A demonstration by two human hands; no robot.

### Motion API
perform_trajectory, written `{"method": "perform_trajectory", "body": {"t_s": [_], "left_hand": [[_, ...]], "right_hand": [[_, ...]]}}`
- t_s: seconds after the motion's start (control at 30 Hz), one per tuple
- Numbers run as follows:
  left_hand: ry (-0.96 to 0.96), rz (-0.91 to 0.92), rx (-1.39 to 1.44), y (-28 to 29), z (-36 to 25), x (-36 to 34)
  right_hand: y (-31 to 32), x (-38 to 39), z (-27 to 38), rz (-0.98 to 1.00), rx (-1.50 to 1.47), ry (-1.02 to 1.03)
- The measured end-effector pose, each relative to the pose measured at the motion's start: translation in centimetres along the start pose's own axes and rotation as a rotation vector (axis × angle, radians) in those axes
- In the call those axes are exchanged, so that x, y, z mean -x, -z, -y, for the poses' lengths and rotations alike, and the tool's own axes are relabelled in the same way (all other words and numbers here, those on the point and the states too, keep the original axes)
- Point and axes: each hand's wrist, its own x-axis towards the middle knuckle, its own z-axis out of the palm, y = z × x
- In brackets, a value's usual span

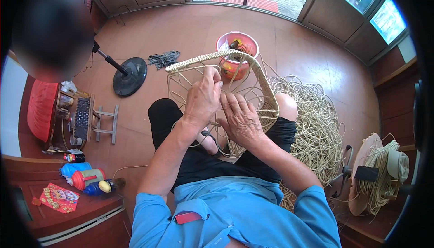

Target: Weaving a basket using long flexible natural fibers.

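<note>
A half-woven basket frame (270, 98) of straw-coloured cord rests on my lap, with a thick braided rim (199, 60) along its far side and loose strands crossing its middle. My left hand (203, 98) is over the left part of the frame, its fingers closed in a pinch on a cord, whose end is hidden. Just to the right, my right hand (242, 118) lies over the strands, fingers stretched out and thumb apart. The fingertips of both hands nearly meet.
A large heap of loose cord (316, 130) lies on the floor at my right, near a cord reel (379, 175). Beyond the frame stands a red basin (251, 40) with things in it. At left are a fan base (129, 77), a dark rag (163, 59) and several bottles (88, 178).
</note>
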Motion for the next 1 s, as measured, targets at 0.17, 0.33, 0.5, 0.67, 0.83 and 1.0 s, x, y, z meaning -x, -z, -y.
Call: {"method": "perform_trajectory", "body": {"t_s": [0.17, 0.33, 0.5, 0.67, 0.83, 1.0], "left_hand": [[-0.157, -0.126, -0.074, -0.4, 0.6, 2.4], [-0.059, -0.245, 0.059, -0.5, 1.6, 4.9], [-0.033, -0.312, 0.03, -0.8, 1.8, 6.3], [0.04, -0.286, 0.009, -0.7, 1.8, 6.7], [0.053, -0.299, -0.076, -0.3, 2.1, 6.5], [0.131, -0.283, -0.27, 2.7, 3.8, 7.0]], "right_hand": [[-0.8, 0.1, -0.5, -0.088, -0.043, 0.016], [-1.3, -0.1, -0.9, -0.186, -0.144, 0.013], [-1.0, 0.0, 0.4, -0.284, -0.093, -0.065], [-0.6, 0.0, 0.6, -0.373, 0.018, -0.078], [-1.1, -0.8, -0.6, -0.329, -0.065, 0.133], [-1.9, -1.3, -1.2, -0.321, -0.127, 0.15]]}}
